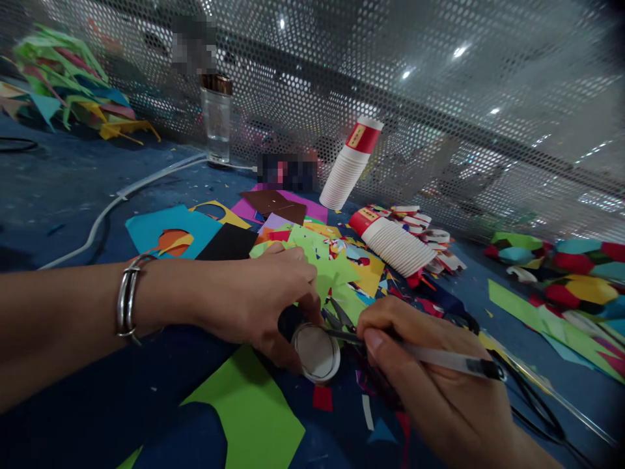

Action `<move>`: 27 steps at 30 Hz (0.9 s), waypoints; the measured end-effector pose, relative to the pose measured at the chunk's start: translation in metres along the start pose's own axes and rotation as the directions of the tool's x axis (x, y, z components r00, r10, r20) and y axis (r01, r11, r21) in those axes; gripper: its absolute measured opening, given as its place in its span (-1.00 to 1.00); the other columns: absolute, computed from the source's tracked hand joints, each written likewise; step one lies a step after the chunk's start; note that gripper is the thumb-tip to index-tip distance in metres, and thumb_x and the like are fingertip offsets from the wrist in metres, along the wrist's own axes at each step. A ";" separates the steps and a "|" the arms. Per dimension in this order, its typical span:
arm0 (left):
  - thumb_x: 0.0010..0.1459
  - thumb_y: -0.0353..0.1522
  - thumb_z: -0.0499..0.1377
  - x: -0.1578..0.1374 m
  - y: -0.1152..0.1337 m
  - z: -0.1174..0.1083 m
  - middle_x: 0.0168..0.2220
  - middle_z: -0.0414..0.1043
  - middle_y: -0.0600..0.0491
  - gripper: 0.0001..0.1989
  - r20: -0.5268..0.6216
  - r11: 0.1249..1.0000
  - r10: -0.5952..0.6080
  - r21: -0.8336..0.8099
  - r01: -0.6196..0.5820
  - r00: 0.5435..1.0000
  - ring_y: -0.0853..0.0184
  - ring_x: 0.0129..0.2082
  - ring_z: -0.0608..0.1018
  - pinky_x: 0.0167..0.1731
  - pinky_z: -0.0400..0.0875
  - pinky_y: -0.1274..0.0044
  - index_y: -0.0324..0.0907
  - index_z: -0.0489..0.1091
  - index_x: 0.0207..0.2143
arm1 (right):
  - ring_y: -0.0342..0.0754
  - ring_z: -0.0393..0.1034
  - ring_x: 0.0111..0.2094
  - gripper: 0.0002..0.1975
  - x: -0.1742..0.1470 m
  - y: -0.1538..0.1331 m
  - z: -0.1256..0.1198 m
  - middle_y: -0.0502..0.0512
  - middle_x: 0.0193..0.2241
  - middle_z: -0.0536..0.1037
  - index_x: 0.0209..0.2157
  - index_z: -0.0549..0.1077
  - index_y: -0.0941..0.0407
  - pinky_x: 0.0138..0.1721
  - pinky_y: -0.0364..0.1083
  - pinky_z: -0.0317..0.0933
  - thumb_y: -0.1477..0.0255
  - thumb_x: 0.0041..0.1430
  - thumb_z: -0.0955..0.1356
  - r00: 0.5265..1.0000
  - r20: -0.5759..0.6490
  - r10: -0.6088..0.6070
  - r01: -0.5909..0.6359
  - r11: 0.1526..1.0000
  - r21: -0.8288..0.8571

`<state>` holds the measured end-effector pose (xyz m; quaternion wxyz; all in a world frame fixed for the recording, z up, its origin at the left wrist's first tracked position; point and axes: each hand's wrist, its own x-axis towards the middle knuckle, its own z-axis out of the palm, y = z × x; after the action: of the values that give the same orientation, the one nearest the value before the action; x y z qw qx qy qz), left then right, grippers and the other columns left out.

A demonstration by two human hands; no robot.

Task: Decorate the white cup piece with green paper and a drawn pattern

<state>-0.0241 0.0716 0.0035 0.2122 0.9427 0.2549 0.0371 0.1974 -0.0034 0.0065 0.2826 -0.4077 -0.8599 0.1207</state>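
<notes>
My left hand [273, 299], with a silver bracelet on its wrist, grips a short dark cylinder with a white round end [318, 355]. That end faces up toward me and has a raised rim; whether the piece is cut from a paper cup I cannot tell. In my right hand [424, 365] is a pen [439, 358] with a clear barrel, its tip at the edge of the white end. Scissors [336, 316] lie just behind the pen, partly hidden. Below my left hand lies a green paper sheet [258, 410] with a curved cutout.
Coloured paper and scraps [336, 267] cover the blue table [161, 404]. One stack of paper cups [344, 172] leans at the back; another stack [395, 241] lies tipped over. A water bottle [217, 124] stands by the perforated metal screen [303, 78]. A white cable [112, 205] runs left.
</notes>
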 end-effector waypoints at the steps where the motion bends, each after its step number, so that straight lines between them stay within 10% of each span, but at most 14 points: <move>1: -0.05 -0.07 0.41 0.000 0.000 0.000 -0.19 0.46 0.01 -0.53 0.001 1.000 -0.001 -0.001 0.001 1.000 0.12 -0.11 0.36 -0.13 0.19 0.38 -0.03 0.58 -0.09 | -0.24 0.17 -0.64 -0.79 -0.001 0.000 -0.002 -0.13 -0.62 0.31 -0.41 0.36 0.10 -0.59 -0.18 0.06 0.55 0.31 0.21 1.000 0.004 0.005 -0.005 1.000 -0.008; 16: -0.05 -0.08 0.41 -0.001 0.001 -0.001 -0.22 0.50 0.02 -0.60 0.000 1.000 0.010 -0.016 -0.010 1.000 0.16 -0.15 0.35 -0.23 0.15 0.41 -0.01 0.59 -0.15 | -0.21 0.19 -0.65 -0.74 -0.004 -0.006 0.005 -0.11 -0.62 0.35 -0.48 0.37 0.07 -0.64 -0.19 0.06 0.49 0.27 0.20 0.927 0.164 0.338 -0.374 0.872 0.317; 27: -0.08 -0.07 0.42 0.001 -0.001 0.000 -0.24 0.50 0.03 -0.59 -0.004 0.998 -0.004 -0.059 0.004 1.000 0.18 -0.17 0.39 -0.25 0.18 0.44 -0.03 0.59 -0.19 | -0.18 0.32 -0.54 -0.75 -0.004 0.005 0.015 -0.07 -0.48 0.43 -0.29 0.42 0.05 -0.51 -0.17 0.20 0.38 0.45 0.18 0.971 0.088 0.222 -0.238 0.927 0.288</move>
<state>-0.0239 0.0724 0.0029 0.2394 0.9355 0.2559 0.0462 0.1943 -0.0031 -0.0095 0.3013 -0.4553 -0.7854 0.2917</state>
